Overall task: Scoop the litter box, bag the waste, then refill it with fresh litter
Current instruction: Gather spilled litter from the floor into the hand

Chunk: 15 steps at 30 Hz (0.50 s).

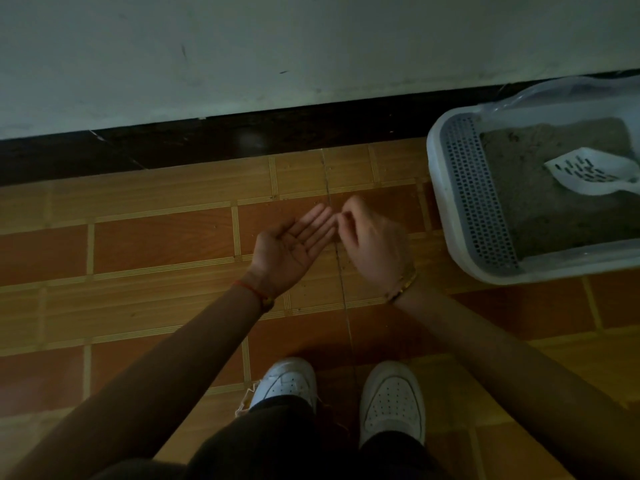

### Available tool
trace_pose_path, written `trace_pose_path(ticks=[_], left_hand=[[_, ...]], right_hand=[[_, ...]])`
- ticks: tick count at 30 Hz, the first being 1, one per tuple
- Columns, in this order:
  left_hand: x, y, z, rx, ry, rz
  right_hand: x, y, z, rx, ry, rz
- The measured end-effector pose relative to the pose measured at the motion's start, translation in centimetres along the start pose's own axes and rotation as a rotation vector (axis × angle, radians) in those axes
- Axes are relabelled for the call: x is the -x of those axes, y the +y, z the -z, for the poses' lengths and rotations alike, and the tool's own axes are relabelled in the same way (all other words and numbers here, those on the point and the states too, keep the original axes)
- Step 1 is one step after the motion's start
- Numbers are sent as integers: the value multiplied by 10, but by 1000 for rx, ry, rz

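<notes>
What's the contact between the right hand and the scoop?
Apart. The head view shows the right hand over the floor, with the litter box rim between it and the scoop lying in the box.

Orange-brown tiled floor (156,237); dark baseboard (207,140) under pale wall (311,46); white sneakers (391,400) on floor.

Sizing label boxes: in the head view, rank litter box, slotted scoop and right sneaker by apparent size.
1. litter box, even cropped by the frame.
2-3. right sneaker and slotted scoop look alike; the scoop's handle is cropped and it lies farther off, so unranked.
</notes>
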State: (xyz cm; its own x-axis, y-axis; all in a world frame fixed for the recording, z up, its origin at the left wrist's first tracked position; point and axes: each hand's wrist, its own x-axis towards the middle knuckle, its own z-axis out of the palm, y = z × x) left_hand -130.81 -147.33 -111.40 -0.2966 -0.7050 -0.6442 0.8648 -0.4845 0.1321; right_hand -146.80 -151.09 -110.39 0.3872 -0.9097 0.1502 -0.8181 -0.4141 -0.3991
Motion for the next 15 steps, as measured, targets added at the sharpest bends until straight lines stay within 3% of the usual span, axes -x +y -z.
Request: trace_pose_path(ticks=[4,15], left_hand=[[1,9,7,66,-3,-37],[7,16,8,76,17,-54]], right_hand=[[-21,34,-14,219,-216,-135],[-48,25,-46,531,-448,138]])
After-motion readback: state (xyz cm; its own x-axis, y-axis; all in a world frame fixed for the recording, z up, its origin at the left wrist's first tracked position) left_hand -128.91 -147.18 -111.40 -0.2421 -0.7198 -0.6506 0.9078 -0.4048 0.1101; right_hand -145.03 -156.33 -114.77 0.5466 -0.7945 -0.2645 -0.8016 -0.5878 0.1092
